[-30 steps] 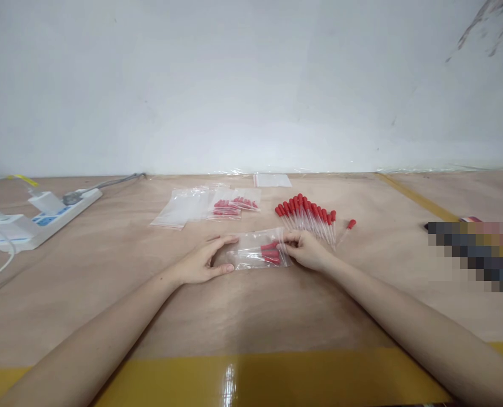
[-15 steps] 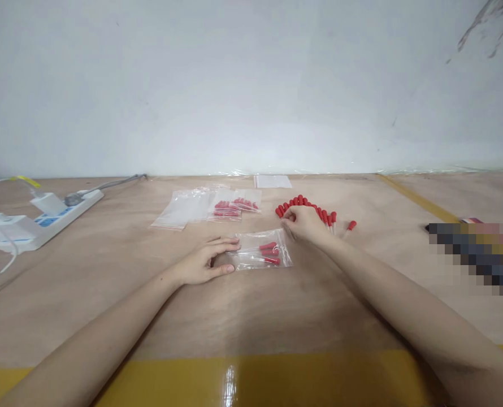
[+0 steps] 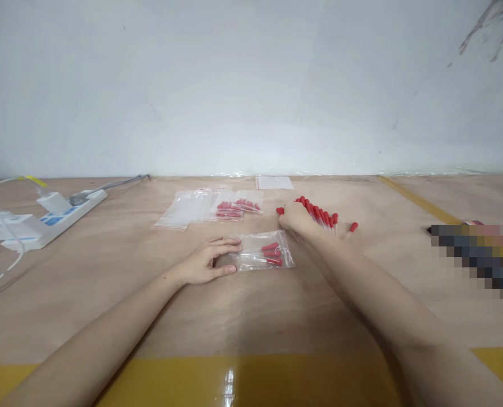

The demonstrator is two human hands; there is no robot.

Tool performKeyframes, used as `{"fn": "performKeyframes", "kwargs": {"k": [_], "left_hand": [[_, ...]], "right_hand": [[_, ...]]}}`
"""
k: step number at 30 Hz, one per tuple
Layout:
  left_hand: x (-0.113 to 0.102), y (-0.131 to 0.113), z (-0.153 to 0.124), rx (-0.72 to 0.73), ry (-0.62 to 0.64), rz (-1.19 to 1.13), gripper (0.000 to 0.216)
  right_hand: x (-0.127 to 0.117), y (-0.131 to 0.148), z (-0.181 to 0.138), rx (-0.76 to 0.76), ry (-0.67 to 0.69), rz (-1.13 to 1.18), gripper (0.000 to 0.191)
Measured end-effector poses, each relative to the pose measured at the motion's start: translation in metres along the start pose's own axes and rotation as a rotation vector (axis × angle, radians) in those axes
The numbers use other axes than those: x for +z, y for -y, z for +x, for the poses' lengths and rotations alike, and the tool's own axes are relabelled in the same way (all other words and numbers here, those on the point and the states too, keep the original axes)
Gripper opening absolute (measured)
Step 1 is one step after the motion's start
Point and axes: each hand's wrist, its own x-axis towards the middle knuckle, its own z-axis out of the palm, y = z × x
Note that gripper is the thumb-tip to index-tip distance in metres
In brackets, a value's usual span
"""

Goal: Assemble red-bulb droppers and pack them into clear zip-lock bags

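Note:
A clear zip bag [image 3: 262, 255] with a few red-capped droppers inside lies flat on the brown table. My left hand [image 3: 207, 261] rests at the bag's left end, with thumb and fingers curved around its edge. My right hand [image 3: 297, 219] reaches past the bag onto a row of loose red-capped droppers [image 3: 324, 217]. Its fingers are closed, and a red cap shows at the fingertips. One separate dropper [image 3: 351, 228] lies just right of the row.
Filled small bags of droppers [image 3: 234, 206] and empty clear bags [image 3: 183, 209] lie behind my left hand. A white power strip [image 3: 52, 220] with plugs and cables sits at the far left. A blurred-out object [image 3: 476, 260] lies at the right. Yellow tape [image 3: 234, 379] edges the table front.
My right hand has left the bag's right end and moved back and up onto the row of loose droppers. My left hand and the bag have stayed in place.

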Motion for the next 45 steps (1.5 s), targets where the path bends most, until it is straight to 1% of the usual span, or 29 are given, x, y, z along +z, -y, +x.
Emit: {"fn": "performKeyframes", "kwargs": {"k": [2, 3, 5, 7, 9, 11, 12, 15, 17, 19, 24, 27, 30, 33, 36, 39, 43, 45], "left_hand": [[0.001, 0.001, 0.000, -0.013, 0.003, -0.008, 0.044], [0.001, 0.002, 0.000, -0.022, 0.000, -0.015, 0.042], [0.004, 0.004, 0.001, -0.040, -0.015, -0.035, 0.037], [0.007, 0.005, 0.002, -0.052, -0.044, -0.055, 0.034], [0.009, 0.006, 0.003, -0.060, -0.068, -0.061, 0.032], [0.010, 0.006, 0.004, -0.069, -0.072, -0.061, 0.032], [0.009, 0.006, 0.004, -0.074, -0.068, -0.063, 0.032], [0.008, 0.004, 0.004, -0.077, -0.061, -0.072, 0.032], [0.008, 0.004, 0.004, -0.072, -0.063, -0.072, 0.032], [0.007, 0.004, 0.003, -0.070, -0.063, -0.068, 0.032], [0.007, 0.003, 0.003, -0.069, -0.061, -0.050, 0.033], [0.007, 0.003, 0.003, -0.063, -0.066, -0.034, 0.033], [0.007, 0.004, 0.004, -0.063, -0.067, -0.029, 0.032], [0.007, 0.004, 0.004, -0.060, -0.064, -0.022, 0.032], [0.007, 0.003, 0.003, -0.043, -0.074, -0.007, 0.035], [0.006, -0.001, 0.003, -0.058, -0.079, -0.001, 0.043], [0.004, -0.004, 0.003, -0.090, -0.058, -0.005, 0.049], [0.004, -0.004, 0.003, -0.094, -0.051, 0.001, 0.049]], "right_hand": [[-0.009, -0.002, -0.005, -0.041, -0.039, 0.082, 0.008], [-0.014, -0.004, -0.009, -0.070, -0.069, 0.173, 0.010], [-0.021, -0.013, -0.019, -0.117, -0.122, 0.449, 0.011], [-0.023, -0.025, -0.030, -0.119, -0.164, 0.747, 0.013], [-0.019, -0.038, -0.041, -0.080, -0.214, 0.957, 0.026], [-0.012, -0.050, -0.050, -0.028, -0.263, 1.073, 0.038], [-0.008, -0.054, -0.054, 0.000, -0.273, 1.108, 0.041], [0.005, -0.059, -0.059, 0.093, -0.288, 1.193, 0.039], [0.012, -0.057, -0.061, 0.134, -0.298, 1.270, 0.038], [0.018, -0.051, -0.062, 0.152, -0.277, 1.342, 0.037], [0.024, -0.036, -0.071, 0.140, -0.144, 1.375, 0.034], [0.023, -0.035, -0.077, 0.119, -0.138, 1.370, 0.035], [0.022, -0.038, -0.078, 0.129, -0.141, 1.425, 0.035], [0.022, -0.040, -0.076, 0.164, -0.099, 1.507, 0.027], [0.020, -0.037, -0.077, 0.190, 0.005, 1.553, 0.015], [0.019, -0.033, -0.080, 0.181, 0.096, 1.456, 0.014], [0.021, -0.029, -0.083, 0.127, 0.095, 1.271, 0.032], [0.022, -0.026, -0.083, 0.104, 0.106, 1.182, 0.035]]}}
